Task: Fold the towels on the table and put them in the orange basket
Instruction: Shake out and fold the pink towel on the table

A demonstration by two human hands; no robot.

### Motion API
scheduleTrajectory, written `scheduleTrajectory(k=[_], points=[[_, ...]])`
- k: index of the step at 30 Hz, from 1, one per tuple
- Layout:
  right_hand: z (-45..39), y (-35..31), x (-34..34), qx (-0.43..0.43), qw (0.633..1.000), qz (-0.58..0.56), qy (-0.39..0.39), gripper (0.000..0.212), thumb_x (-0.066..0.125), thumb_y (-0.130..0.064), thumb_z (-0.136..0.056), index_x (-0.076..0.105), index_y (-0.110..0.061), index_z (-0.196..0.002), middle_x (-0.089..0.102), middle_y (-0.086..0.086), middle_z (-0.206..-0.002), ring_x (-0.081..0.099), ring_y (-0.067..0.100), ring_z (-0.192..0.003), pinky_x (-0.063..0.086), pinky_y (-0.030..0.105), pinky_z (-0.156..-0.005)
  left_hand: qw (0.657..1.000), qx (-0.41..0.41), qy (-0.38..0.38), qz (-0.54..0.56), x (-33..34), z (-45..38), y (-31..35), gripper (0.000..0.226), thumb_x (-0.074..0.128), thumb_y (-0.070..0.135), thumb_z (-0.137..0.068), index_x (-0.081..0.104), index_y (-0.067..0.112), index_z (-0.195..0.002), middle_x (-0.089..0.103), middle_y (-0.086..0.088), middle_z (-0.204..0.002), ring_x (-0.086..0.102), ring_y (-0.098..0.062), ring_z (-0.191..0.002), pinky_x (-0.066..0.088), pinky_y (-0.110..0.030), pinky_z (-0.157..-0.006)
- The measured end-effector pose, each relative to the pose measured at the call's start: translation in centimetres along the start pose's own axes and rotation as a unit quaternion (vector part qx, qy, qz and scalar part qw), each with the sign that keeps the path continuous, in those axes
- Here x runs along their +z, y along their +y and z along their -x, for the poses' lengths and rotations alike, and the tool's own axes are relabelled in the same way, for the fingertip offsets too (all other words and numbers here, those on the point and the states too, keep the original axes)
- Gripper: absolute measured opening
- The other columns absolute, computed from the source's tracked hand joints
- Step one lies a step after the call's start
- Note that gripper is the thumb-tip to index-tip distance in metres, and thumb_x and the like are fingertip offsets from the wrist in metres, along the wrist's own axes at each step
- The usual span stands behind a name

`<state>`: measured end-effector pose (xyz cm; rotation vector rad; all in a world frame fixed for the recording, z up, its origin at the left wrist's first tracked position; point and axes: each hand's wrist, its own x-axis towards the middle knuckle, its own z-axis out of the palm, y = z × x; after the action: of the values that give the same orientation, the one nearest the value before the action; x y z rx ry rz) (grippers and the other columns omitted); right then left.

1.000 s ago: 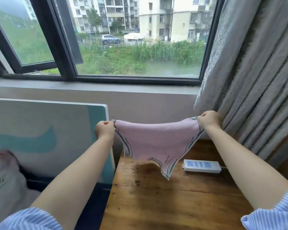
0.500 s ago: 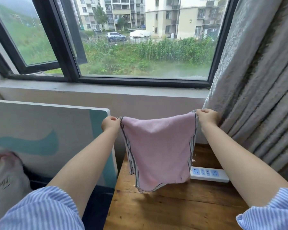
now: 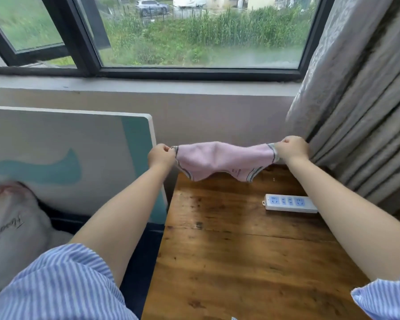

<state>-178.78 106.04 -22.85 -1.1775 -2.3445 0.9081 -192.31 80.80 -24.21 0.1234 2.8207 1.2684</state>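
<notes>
Holding a pink towel (image 3: 219,159) stretched in the air at frame centre, above the far edge of the wooden table (image 3: 252,250); left hand (image 3: 161,155) and right hand (image 3: 291,148) are each pinching one end; folding is looking barely started; orange basket isn't showing in frame, so folding and placing are both remaining.

Pink towel (image 3: 219,159) stretched between left hand (image 3: 161,155) and right hand (image 3: 291,149), above wooden table (image 3: 247,245).
</notes>
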Motion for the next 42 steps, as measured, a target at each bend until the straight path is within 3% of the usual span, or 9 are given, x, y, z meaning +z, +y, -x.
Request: scheduleTrajectory(k=[3, 7, 12, 21, 26, 30, 34, 37, 42], points=[[3.2, 4.7, 1.7, 0.069, 0.979, 0.160, -0.104, 0.027, 0.052, -0.017, -0.083, 0.064, 0.000, -0.099, 0.063, 0.021, -0.111, 0.057, 0.035, -0.101, 0.038, 0.028, -0.072, 0.981, -0.042, -0.113, -0.154, 1.6, 1.9, -3.7, 0.025, 0.052, 0.018, -0.088, 0.066, 0.000, -0.098, 0.066, -0.018, -0.105, 0.059, -0.033, -0.092, 0.043, -0.030, -0.071], [8.7, 10.3, 4.3, 0.142, 0.901, 0.322, -0.254, 0.033, 0.050, -0.022, -0.087, 0.056, -0.002, -0.113, 0.060, 0.016, -0.114, 0.057, 0.030, -0.102, 0.041, 0.028, -0.075, 0.899, -0.053, -0.287, -0.328, 4.3, 5.7, -9.3, 0.024, 0.048, 0.010, -0.088, 0.060, -0.002, -0.105, 0.061, -0.016, -0.114, 0.059, -0.031, -0.102, 0.048, -0.032, -0.076], [14.6, 14.8, 6.7, 0.191, 0.822, 0.383, -0.375, 0.012, 0.052, -0.010, -0.084, 0.061, -0.004, -0.080, 0.059, 0.009, -0.087, 0.055, 0.024, -0.078, 0.042, 0.026, -0.068, 0.763, -0.010, -0.435, -0.478, 6.6, 9.9, -15.2, 0.033, 0.054, 0.008, -0.084, 0.058, -0.002, -0.115, 0.057, -0.015, -0.124, 0.054, -0.032, -0.115, 0.046, -0.036, -0.091], [22.0, 21.8, 8.0, 0.210, 0.770, 0.402, -0.449, 0.025, 0.051, -0.006, -0.080, 0.045, -0.010, -0.056, 0.048, 0.003, -0.064, 0.049, 0.018, -0.060, 0.035, 0.024, -0.046, 0.719, -0.028, -0.502, -0.480, 5.9, 16.4, -23.4, 0.029, 0.049, 0.000, -0.082, 0.058, 0.006, -0.109, 0.051, -0.003, -0.086, 0.050, -0.023, -0.082, 0.041, -0.028, -0.068], [24.0, 22.1, 8.8, 0.197, 0.634, 0.462, -0.588, 0.036, 0.059, -0.013, -0.081, 0.055, -0.015, -0.045, 0.051, -0.008, -0.029, 0.048, 0.009, -0.043, 0.038, 0.019, -0.050, 0.629, -0.101, -0.623, -0.454, 4.9, 18.4, -24.0, 0.014, 0.046, 0.017, -0.093, 0.056, 0.009, -0.089, 0.053, -0.010, -0.092, 0.048, -0.020, -0.065, 0.044, -0.025, -0.061], [23.4, 21.6, 9.1, 0.213, 0.651, 0.455, -0.568, 0.014, 0.050, -0.017, -0.086, 0.051, -0.008, -0.074, 0.062, 0.002, -0.071, 0.052, 0.018, -0.065, 0.043, 0.027, -0.072, 0.594, -0.193, -0.656, -0.424, 5.1, 18.3, -23.2, 0.052, 0.045, 0.028, -0.096, 0.030, 0.008, -0.141, 0.043, -0.015, -0.138, 0.059, -0.025, -0.104, 0.051, -0.028, -0.087], [20.6, 21.4, 9.6, 0.186, 0.776, 0.412, -0.440, 0.011, 0.044, -0.019, -0.090, 0.053, -0.011, -0.088, 0.053, 0.003, -0.090, 0.053, 0.022, -0.084, 0.044, 0.028, -0.072, 0.713, -0.034, -0.536, -0.451, 7.2, 15.9, -22.1, 0.035, 0.035, 0.017, -0.097, 0.047, 0.005, -0.128, 0.049, -0.008, -0.108, 0.049, -0.022, -0.093, 0.043, -0.025, -0.070], [17.8, 21.2, 10.4, 0.126, 0.834, 0.389, -0.369, 0.013, 0.044, -0.017, -0.090, 0.054, -0.013, -0.083, 0.055, 0.002, -0.088, 0.055, 0.020, -0.079, 0.045, 0.027, -0.063, 0.790, -0.016, -0.445, -0.422, 8.5, 13.4, -20.8, 0.028, 0.035, 0.012, -0.094, 0.054, 0.007, -0.114, 0.057, -0.009, -0.112, 0.055, -0.025, -0.096, 0.045, -0.031, -0.075], [12.4, 20.1, 11.8, 0.048, 0.895, 0.334, -0.291, 0.017, 0.043, -0.019, -0.090, 0.057, -0.015, -0.080, 0.059, 0.004, -0.085, 0.055, 0.023, -0.082, 0.048, 0.032, -0.067, 0.833, 0.021, -0.374, -0.407, 11.2, 9.4, -17.3, 0.026, 0.034, 0.012, -0.094, 0.053, 0.006, -0.110, 0.058, -0.013, -0.114, 0.056, -0.030, -0.101, 0.045, -0.033, -0.072]])
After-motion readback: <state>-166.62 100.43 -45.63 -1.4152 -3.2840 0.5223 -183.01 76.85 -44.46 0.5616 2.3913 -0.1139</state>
